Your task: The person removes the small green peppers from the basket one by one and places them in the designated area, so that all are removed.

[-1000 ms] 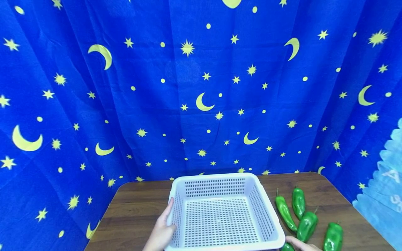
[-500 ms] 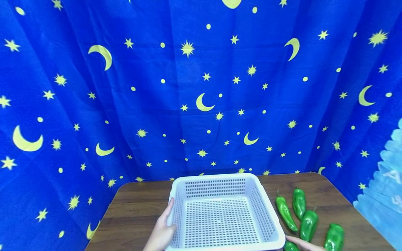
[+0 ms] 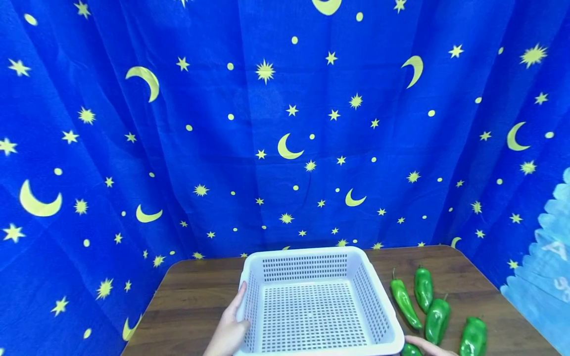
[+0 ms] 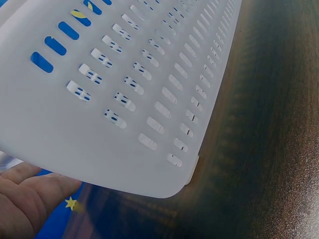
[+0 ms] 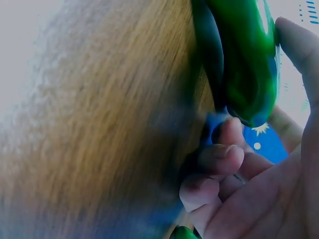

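A white perforated plastic basket (image 3: 311, 316) stands on the wooden table. My left hand (image 3: 229, 326) grips its left wall, thumb along the rim; the left wrist view shows those fingers (image 4: 60, 191) at the basket's edge. My right hand (image 3: 429, 346), partly cut off by the frame, is beside the basket's near right corner and seems to touch it. In the right wrist view this hand pinches a glossy green pepper (image 5: 249, 59), thumb on one side, one finger passing behind it, the others curled. Only part of that pepper (image 3: 410, 350) shows in the head view.
Several more green peppers lie right of the basket: a long thin one (image 3: 405, 302), two plumper ones side by side, and another green pepper (image 3: 473, 336) farther right. A blue curtain (image 3: 289, 198) with moons and stars hangs behind the wooden table (image 3: 196, 291).
The right hand and its pepper shift slightly rightward, then slightly back. A neighbouring pepper has moved a little to the right. The left hand and basket stay in place.
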`<state>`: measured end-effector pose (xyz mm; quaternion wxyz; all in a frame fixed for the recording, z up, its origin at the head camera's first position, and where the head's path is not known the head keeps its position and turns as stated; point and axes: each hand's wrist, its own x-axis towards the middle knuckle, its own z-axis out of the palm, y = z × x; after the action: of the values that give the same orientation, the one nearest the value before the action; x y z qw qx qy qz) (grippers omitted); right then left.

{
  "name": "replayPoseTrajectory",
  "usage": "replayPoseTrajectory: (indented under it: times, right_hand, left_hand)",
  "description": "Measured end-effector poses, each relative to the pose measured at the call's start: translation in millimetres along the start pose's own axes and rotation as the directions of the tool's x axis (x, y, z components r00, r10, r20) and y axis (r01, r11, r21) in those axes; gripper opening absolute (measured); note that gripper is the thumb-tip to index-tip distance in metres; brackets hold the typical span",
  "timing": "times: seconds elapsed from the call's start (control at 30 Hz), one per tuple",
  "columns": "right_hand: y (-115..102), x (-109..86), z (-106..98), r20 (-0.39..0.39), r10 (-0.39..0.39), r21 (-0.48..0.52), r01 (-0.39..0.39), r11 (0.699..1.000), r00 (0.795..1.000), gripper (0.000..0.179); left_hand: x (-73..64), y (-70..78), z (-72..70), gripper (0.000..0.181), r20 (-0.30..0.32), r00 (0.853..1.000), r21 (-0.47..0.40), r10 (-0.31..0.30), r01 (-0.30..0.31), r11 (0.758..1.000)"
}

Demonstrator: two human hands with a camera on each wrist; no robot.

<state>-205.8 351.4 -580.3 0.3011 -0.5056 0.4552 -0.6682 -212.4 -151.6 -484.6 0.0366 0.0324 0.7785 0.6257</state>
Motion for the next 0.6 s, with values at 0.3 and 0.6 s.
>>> replayPoseTrajectory:
  times: [0.3, 0.6]
  right_hand:
    - [2.4, 3.7, -5.3, 0.054, -0.01, 0.051, 0.007, 0.999, 0.999, 0.08]
    - [2.4, 3.9, -4.5, 0.017, -0.011, 0.035, 0.01, 0.999, 1.0, 0.08]
  left_hand:
    - [0.9, 1.1, 0.1, 0.096, 0.001, 1.0, -0.004, 0.016, -0.016, 1.0]
    - [2.3, 0.4, 0.8, 0.096, 0.001, 0.999, 0.008, 0.042, -0.042, 0.999]
